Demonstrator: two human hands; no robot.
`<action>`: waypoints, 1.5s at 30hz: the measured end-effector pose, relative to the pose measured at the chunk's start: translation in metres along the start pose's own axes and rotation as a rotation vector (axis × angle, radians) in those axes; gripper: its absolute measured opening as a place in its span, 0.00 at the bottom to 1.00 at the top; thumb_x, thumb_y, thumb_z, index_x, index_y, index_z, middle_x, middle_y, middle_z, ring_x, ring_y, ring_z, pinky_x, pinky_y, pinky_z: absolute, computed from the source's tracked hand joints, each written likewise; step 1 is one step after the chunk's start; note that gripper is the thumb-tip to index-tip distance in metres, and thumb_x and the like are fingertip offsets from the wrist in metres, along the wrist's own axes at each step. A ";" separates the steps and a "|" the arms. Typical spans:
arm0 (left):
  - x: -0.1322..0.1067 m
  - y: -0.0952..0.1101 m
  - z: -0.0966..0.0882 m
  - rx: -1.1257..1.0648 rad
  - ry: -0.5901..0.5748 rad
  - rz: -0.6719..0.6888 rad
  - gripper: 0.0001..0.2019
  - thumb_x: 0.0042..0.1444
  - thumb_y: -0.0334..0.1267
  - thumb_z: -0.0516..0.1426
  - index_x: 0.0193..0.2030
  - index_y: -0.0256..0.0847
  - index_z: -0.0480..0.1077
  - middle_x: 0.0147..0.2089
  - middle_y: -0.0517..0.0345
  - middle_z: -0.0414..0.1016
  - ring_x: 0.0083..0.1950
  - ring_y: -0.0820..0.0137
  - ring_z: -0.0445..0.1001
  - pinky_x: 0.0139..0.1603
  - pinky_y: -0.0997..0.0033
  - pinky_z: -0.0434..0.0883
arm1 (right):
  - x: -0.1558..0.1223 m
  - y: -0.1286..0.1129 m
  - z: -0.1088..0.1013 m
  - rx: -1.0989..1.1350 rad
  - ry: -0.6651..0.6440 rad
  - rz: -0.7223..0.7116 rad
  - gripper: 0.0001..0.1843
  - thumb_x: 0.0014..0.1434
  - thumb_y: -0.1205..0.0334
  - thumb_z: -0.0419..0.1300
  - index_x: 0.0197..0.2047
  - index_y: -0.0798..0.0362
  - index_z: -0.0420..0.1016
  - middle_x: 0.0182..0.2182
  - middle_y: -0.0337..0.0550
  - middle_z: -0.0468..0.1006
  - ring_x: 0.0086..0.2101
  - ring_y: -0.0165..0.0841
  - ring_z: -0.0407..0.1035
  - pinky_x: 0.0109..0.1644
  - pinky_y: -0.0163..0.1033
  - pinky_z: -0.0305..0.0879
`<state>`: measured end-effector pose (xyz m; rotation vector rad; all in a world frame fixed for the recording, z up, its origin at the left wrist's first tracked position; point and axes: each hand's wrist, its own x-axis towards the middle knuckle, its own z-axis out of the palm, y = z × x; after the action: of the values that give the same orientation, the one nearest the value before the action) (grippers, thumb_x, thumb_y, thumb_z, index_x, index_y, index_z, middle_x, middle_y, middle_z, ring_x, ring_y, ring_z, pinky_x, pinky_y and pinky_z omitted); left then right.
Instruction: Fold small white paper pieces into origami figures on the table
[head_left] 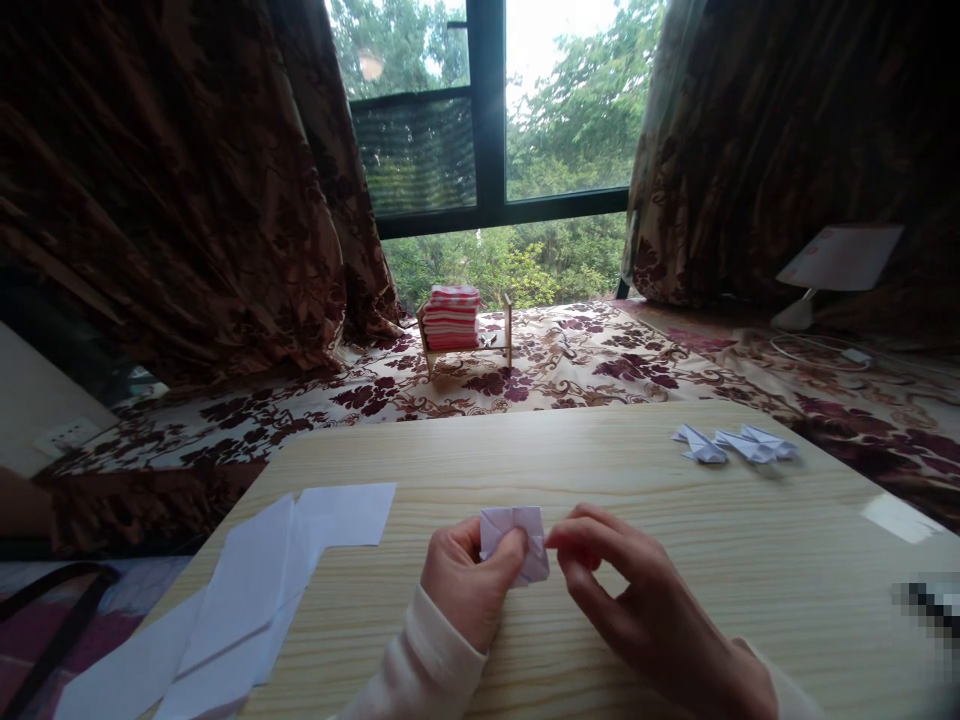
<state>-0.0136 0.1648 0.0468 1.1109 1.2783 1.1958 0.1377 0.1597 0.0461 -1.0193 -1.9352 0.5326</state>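
Observation:
A small folded white paper piece point(516, 530) is held just above a light wooden table point(615, 470). My left hand point(465, 580) grips its left side, thumb on top. My right hand point(622, 590) pinches its right edge with thumb and forefinger. Both hands are closed on the paper, near the table's front edge.
Several white paper sheets point(255, 590) lie spread on the table's left. Two or three finished folded paper pieces point(735, 443) lie at the far right. Beyond the table are a floral cloth surface, a small wooden rack with red-striped fabric point(454, 320), curtains, a window and a white lamp point(832, 265).

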 end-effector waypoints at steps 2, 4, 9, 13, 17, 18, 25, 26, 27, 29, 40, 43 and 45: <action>-0.001 -0.001 0.000 0.076 0.017 0.054 0.10 0.42 0.40 0.60 0.20 0.33 0.73 0.16 0.62 0.64 0.20 0.76 0.60 0.22 0.76 0.59 | 0.003 -0.002 0.000 0.097 0.013 0.163 0.10 0.59 0.62 0.50 0.29 0.53 0.69 0.24 0.40 0.68 0.26 0.30 0.63 0.30 0.34 0.60; -0.002 -0.002 0.001 0.127 0.027 0.090 0.10 0.43 0.39 0.59 0.19 0.34 0.72 0.16 0.63 0.62 0.20 0.76 0.58 0.21 0.76 0.57 | 0.005 -0.003 0.000 0.183 -0.035 0.289 0.15 0.59 0.56 0.49 0.26 0.54 0.69 0.24 0.40 0.68 0.26 0.30 0.63 0.29 0.34 0.60; -0.005 0.000 0.004 0.187 0.035 0.177 0.09 0.44 0.37 0.58 0.19 0.35 0.72 0.17 0.63 0.59 0.21 0.76 0.58 0.23 0.77 0.57 | 0.005 -0.002 0.006 0.382 -0.123 0.422 0.17 0.56 0.50 0.53 0.26 0.55 0.68 0.23 0.39 0.67 0.26 0.30 0.61 0.28 0.34 0.58; -0.007 0.004 0.005 0.129 -0.003 0.144 0.09 0.44 0.37 0.57 0.21 0.34 0.74 0.18 0.60 0.63 0.22 0.75 0.60 0.23 0.76 0.59 | 0.003 -0.004 0.007 0.386 -0.141 0.387 0.17 0.57 0.52 0.52 0.25 0.55 0.66 0.23 0.38 0.65 0.26 0.30 0.59 0.29 0.34 0.57; -0.005 0.001 0.003 0.063 -0.060 0.055 0.10 0.43 0.39 0.58 0.22 0.32 0.74 0.19 0.57 0.69 0.21 0.75 0.62 0.23 0.75 0.61 | 0.004 -0.008 0.002 0.375 -0.152 0.359 0.16 0.59 0.53 0.52 0.26 0.55 0.66 0.23 0.38 0.64 0.27 0.29 0.58 0.30 0.34 0.56; -0.003 0.000 0.002 0.061 -0.061 0.044 0.11 0.43 0.40 0.58 0.21 0.32 0.74 0.18 0.58 0.69 0.21 0.75 0.61 0.23 0.76 0.60 | 0.005 -0.007 0.001 0.393 -0.161 0.361 0.16 0.59 0.53 0.52 0.26 0.55 0.66 0.23 0.37 0.64 0.27 0.29 0.58 0.30 0.33 0.56; 0.005 -0.006 -0.001 -0.165 -0.085 -0.049 0.18 0.40 0.49 0.62 0.25 0.32 0.76 0.21 0.55 0.72 0.24 0.73 0.65 0.27 0.74 0.64 | 0.006 -0.002 0.003 0.590 -0.066 0.522 0.18 0.54 0.49 0.57 0.24 0.56 0.69 0.18 0.35 0.65 0.22 0.26 0.58 0.25 0.32 0.56; 0.006 -0.008 -0.001 -0.201 -0.093 -0.066 0.20 0.40 0.52 0.62 0.24 0.32 0.76 0.21 0.55 0.72 0.24 0.73 0.66 0.27 0.74 0.64 | 0.006 -0.002 0.004 0.642 -0.035 0.550 0.18 0.53 0.49 0.58 0.23 0.56 0.69 0.18 0.36 0.66 0.21 0.26 0.59 0.25 0.32 0.57; 0.006 -0.009 0.000 -0.228 -0.095 -0.083 0.21 0.39 0.53 0.62 0.23 0.32 0.75 0.21 0.55 0.72 0.24 0.74 0.66 0.27 0.74 0.64 | 0.007 -0.002 0.004 0.696 -0.010 0.578 0.18 0.51 0.49 0.60 0.23 0.57 0.69 0.18 0.36 0.67 0.21 0.26 0.60 0.25 0.32 0.58; 0.007 -0.013 0.000 -0.270 -0.081 -0.120 0.21 0.38 0.53 0.63 0.23 0.32 0.75 0.20 0.56 0.71 0.23 0.75 0.66 0.26 0.74 0.64 | 0.007 -0.004 0.006 0.783 0.015 0.624 0.18 0.49 0.49 0.62 0.24 0.57 0.69 0.19 0.37 0.70 0.21 0.25 0.62 0.24 0.31 0.60; 0.013 -0.026 -0.003 -0.258 -0.033 -0.102 0.19 0.37 0.50 0.64 0.23 0.31 0.76 0.19 0.54 0.74 0.22 0.70 0.69 0.27 0.71 0.67 | 0.000 -0.002 0.023 0.596 -0.213 0.488 0.12 0.54 0.55 0.57 0.30 0.56 0.69 0.23 0.39 0.73 0.23 0.27 0.67 0.25 0.31 0.63; 0.014 -0.026 -0.005 -0.239 0.000 -0.093 0.19 0.37 0.50 0.64 0.27 0.32 0.78 0.24 0.52 0.77 0.25 0.69 0.71 0.30 0.71 0.67 | -0.004 0.004 0.019 0.365 -0.033 0.300 0.12 0.54 0.62 0.58 0.42 0.53 0.64 0.29 0.40 0.74 0.26 0.28 0.69 0.28 0.32 0.66; 0.012 -0.023 -0.005 -0.226 -0.002 -0.093 0.19 0.37 0.49 0.64 0.28 0.32 0.78 0.24 0.52 0.78 0.25 0.68 0.71 0.30 0.71 0.67 | -0.006 0.006 0.016 0.230 0.064 0.155 0.16 0.53 0.66 0.58 0.45 0.50 0.62 0.32 0.39 0.74 0.28 0.29 0.69 0.29 0.32 0.67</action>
<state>-0.0188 0.1749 0.0230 0.8787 1.1483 1.2343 0.1286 0.1588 0.0306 -1.0293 -1.7021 0.7812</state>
